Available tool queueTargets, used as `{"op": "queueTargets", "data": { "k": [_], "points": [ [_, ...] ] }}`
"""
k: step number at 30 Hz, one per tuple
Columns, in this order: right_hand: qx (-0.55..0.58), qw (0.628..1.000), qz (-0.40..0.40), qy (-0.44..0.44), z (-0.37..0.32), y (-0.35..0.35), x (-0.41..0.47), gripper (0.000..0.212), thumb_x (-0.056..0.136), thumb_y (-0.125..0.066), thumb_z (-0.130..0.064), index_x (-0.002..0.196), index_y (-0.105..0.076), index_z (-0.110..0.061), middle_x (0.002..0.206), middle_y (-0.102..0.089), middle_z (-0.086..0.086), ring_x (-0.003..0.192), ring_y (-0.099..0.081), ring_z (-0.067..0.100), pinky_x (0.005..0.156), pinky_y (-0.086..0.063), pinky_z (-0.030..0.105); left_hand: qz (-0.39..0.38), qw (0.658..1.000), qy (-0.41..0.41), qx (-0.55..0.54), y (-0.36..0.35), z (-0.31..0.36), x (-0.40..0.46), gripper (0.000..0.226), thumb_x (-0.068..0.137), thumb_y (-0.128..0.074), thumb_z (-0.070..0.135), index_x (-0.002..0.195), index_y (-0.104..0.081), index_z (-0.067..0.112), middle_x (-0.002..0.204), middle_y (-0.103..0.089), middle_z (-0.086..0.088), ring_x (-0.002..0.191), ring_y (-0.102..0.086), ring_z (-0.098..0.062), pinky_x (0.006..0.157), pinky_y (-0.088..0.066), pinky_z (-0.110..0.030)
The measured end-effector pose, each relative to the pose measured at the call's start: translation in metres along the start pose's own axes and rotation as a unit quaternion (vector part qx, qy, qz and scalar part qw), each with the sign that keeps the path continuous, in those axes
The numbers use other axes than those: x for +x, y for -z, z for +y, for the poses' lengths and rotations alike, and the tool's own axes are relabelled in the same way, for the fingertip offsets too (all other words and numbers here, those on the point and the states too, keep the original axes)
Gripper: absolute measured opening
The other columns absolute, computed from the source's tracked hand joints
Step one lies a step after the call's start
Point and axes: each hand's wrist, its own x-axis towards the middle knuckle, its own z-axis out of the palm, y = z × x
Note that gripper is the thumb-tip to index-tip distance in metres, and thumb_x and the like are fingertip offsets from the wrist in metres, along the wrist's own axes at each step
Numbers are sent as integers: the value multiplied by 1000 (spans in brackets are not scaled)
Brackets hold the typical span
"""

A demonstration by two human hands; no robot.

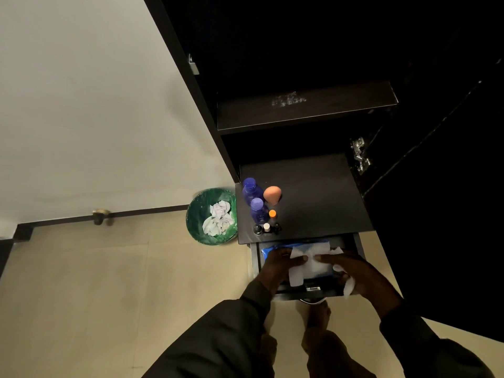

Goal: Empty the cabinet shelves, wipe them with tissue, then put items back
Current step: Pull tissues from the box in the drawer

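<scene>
Both my hands are over an open dark drawer (255,261) below the cabinet. My left hand (275,264) and my right hand (354,274) each pinch a sheet of white tissue (309,259) stretched between them above a blue tissue pack (272,251) lying in the drawer. More tissue is bunched in my right palm. On the dark ledge (321,197) above the drawer stand two blue bottles (252,189), an orange sponge (272,195), an orange-capped bottle (272,214) and small dark vials (267,229). The upper shelf (305,107) holds nothing and shows pale smudges.
A green waste bin (211,215) with crumpled tissues stands on the floor left of the cabinet, against the white wall. A doorstop (101,215) sits at the skirting. The open cabinet door (436,186) with its hinge is on the right. My bare feet are below the drawer.
</scene>
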Motion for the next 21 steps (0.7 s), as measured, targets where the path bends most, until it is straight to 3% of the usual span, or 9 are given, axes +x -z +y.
{"op": "queueTargets", "data": {
  "k": [3,7,11,12,14,16,21],
  "points": [
    [32,999,-22,-24,8,7,2,48,62,-90,-33,104,-77,-15,110,-71,11,104,-66,29,95,-53,45,-13,997,19,-79,1,2,-2,34,87,-71,11,119,-61,2,117,-68,-19,103,-67,-31,85,-58,-42],
    [23,996,-68,-44,9,9,0,61,60,-92,-35,110,-72,-5,113,-68,22,107,-65,38,97,-51,50,-54,991,15,-122,1,8,-8,38,94,-60,7,130,-55,-3,123,-64,-22,104,-67,-30,85,-58,-38],
    [61,991,-116,-38,-4,5,-6,65,58,-89,-35,112,-68,-5,95,-73,9,85,-71,18,70,-58,31,-47,994,15,-95,3,7,-6,53,86,-71,20,132,-55,0,129,-62,-19,116,-61,-34,93,-55,-42],
    [39,992,-106,-49,-7,4,-6,69,59,-87,-38,116,-65,-4,97,-71,8,84,-69,19,71,-55,32,-51,994,19,-90,4,5,-4,54,86,-73,22,132,-56,1,129,-62,-19,117,-61,-34,93,-54,-43],
    [9,996,-75,-48,-6,5,-2,54,75,-77,-32,121,-63,-6,107,-68,10,87,-65,20,79,-51,34,-48,996,18,-78,4,5,-6,43,91,-68,19,130,-58,3,123,-66,-16,110,-65,-30,88,-56,-41],
    [16,999,-43,-18,-4,7,2,43,80,-76,-23,119,-64,-10,116,-67,10,94,-64,17,79,-52,31,-35,998,10,-59,5,4,-8,36,92,-65,15,127,-61,6,118,-69,-11,107,-67,-26,84,-58,-39],
    [-53,996,31,64,-10,4,7,52,78,-80,-29,125,-58,-22,118,-64,4,106,-61,23,75,-53,32,-4,999,-39,-35,8,1,-4,42,89,-66,1,130,-57,2,128,-64,-17,118,-61,-36,98,-50,-55]
  ]
}}
